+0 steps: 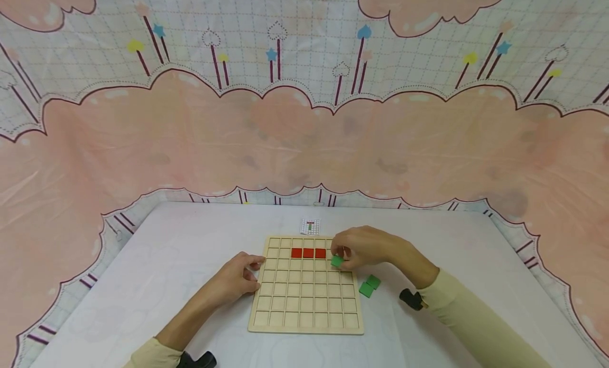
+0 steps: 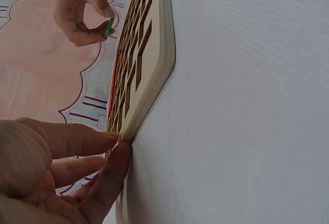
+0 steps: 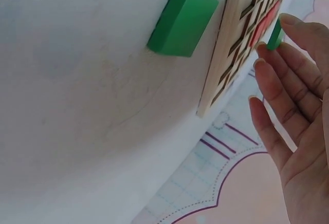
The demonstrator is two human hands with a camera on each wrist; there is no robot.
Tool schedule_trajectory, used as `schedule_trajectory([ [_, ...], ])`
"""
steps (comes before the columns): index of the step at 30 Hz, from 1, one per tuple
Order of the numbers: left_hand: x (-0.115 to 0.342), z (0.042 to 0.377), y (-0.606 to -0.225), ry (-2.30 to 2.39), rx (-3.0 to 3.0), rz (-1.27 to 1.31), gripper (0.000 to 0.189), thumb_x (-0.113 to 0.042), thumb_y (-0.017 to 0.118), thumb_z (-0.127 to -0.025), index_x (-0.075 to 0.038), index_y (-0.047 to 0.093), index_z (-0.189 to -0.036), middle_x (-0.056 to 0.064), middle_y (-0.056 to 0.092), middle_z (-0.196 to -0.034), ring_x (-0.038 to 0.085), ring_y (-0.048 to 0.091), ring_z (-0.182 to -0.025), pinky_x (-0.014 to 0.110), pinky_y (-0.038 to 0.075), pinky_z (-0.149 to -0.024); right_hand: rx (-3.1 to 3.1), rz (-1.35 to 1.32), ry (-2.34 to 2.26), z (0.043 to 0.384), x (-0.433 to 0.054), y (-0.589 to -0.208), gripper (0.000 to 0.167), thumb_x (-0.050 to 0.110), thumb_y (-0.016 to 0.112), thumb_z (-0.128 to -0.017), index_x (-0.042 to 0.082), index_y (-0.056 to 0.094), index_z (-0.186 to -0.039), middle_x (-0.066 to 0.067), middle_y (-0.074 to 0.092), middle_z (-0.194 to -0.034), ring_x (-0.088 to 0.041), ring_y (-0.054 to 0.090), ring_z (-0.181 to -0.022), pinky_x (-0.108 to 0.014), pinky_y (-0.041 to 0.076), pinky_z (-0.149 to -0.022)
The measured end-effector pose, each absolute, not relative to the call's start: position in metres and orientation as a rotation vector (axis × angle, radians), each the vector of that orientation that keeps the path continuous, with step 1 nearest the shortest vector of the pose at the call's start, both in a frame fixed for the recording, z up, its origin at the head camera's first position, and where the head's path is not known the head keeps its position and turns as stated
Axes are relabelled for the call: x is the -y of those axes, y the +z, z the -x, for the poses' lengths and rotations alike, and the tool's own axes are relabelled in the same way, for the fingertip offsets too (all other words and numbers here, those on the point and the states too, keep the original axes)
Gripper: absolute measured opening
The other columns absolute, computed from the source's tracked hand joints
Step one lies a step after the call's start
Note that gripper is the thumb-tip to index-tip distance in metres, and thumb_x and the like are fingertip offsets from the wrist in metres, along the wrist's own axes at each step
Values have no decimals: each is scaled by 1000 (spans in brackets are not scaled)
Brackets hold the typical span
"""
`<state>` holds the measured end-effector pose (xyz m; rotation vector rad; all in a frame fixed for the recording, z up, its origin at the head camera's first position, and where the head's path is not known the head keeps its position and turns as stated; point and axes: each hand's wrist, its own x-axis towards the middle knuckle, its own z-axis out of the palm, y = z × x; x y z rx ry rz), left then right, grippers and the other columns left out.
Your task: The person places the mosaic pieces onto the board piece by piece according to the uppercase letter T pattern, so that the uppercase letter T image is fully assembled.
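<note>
A square wooden grid board [image 1: 304, 319] lies on the white table, with three red tiles [image 1: 308, 253] side by side in its second row from the far edge. At the board's left edge, my left hand [image 1: 236, 277] holds the rim with thumb and fingertips, as the left wrist view [image 2: 77, 162] also shows. Over the right side of the board, my right hand [image 1: 366, 246] pinches a green square tile [image 1: 337, 261] between thumb and forefinger. The tile is tilted and looks lifted off the board in the left wrist view. In the right wrist view, the other fingers are spread.
Two more green tiles [image 1: 366, 290] lie touching on the table, right of the board. Behind the board's far edge is a small printed card [image 1: 310, 226] with a grid and a red-and-green T shape. A patterned cloth backdrop [image 1: 304, 146] stands behind the white table [image 1: 190, 230].
</note>
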<state>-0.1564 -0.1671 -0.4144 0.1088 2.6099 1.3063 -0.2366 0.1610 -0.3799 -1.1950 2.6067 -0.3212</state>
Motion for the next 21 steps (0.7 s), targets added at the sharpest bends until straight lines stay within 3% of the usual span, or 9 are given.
schedule_trajectory([
  [21,168,156,-414,1331,-2594,-153,61,13,75,-78,7,58,-136,10,55,-109,17,54,-81,25,48,-61,-2546,1298,-305,245,-138,-382,19,30,76,-90,22,71,-106,15,62,-92,-8,60,-83,-22,48,-72],
])
